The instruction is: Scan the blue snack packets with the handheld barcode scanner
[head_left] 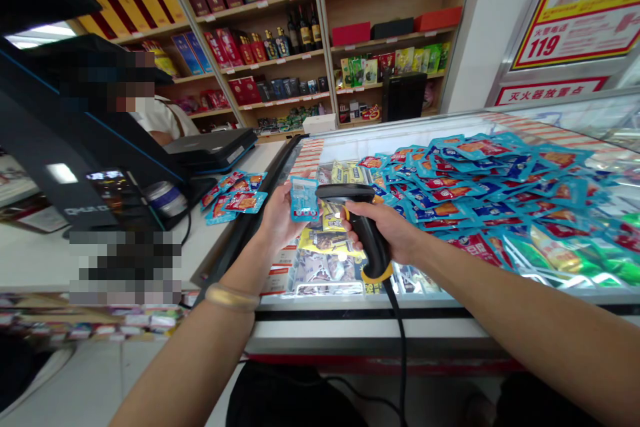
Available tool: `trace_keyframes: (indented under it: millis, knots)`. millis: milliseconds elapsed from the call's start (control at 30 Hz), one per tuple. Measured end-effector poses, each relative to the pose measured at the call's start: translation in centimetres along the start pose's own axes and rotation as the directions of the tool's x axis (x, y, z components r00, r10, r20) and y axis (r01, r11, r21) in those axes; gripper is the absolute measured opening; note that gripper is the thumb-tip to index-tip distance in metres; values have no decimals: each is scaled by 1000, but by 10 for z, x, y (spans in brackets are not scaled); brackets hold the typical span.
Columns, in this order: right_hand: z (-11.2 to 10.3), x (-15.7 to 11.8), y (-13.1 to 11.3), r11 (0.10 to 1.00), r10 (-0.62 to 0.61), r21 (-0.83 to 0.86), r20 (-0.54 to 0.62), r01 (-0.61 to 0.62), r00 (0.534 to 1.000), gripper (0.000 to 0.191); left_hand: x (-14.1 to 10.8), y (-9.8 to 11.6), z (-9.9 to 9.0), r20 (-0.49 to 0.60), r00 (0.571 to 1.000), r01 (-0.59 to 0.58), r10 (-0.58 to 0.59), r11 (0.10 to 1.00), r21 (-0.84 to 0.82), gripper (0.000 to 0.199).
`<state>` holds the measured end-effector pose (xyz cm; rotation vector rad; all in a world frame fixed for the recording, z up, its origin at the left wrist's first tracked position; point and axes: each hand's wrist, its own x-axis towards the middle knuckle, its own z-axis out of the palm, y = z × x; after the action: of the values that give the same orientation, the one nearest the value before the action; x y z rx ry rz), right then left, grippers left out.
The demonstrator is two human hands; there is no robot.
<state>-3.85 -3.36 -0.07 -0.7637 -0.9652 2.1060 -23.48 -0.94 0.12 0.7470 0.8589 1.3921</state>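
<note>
My left hand (280, 217) grips a small blue snack packet (305, 199) by its left side, its printed back turned up. Wrapped around the handle of a black and yellow barcode scanner (373, 240) is my right hand (385, 230). The scanner's head points left at the packet, a small gap apart from it. A cable (400, 340) hangs from the scanner's handle. Right of my hands, a large heap of blue and red snack packets (450, 180) lies on the glass display counter (325, 303). A smaller pile of similar packets (243, 201) sits to the left.
At left stand a dark checkout terminal (100, 147), a phone (113, 190) and a black flat device (213, 147). A person (163, 117) is behind them. Green packets (575, 257) lie at the counter's right. Shelves with boxes and bottles (303, 30) line the back wall.
</note>
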Motion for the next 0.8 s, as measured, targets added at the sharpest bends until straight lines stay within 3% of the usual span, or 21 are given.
trace_keyframes:
  millis: [300, 533, 667, 800]
  knots:
    - [2, -1, -1, 999, -44, 18, 3, 44, 999, 19, -1, -7, -2, 103, 994, 20, -34, 990, 137, 36]
    - [1, 1, -1, 999, -40, 19, 5, 40, 999, 19, -3, -6, 1, 12, 999, 49, -52, 984, 170, 31]
    - [2, 1, -3, 998, -40, 43, -16, 40, 999, 20, -1, -10, -3, 9, 1000, 21, -23, 979, 203, 30]
    - [-3, 2, -16, 993, -57, 103, -39, 61, 998, 24, 2, -16, -1, 50, 997, -75, 61, 931, 357, 42]
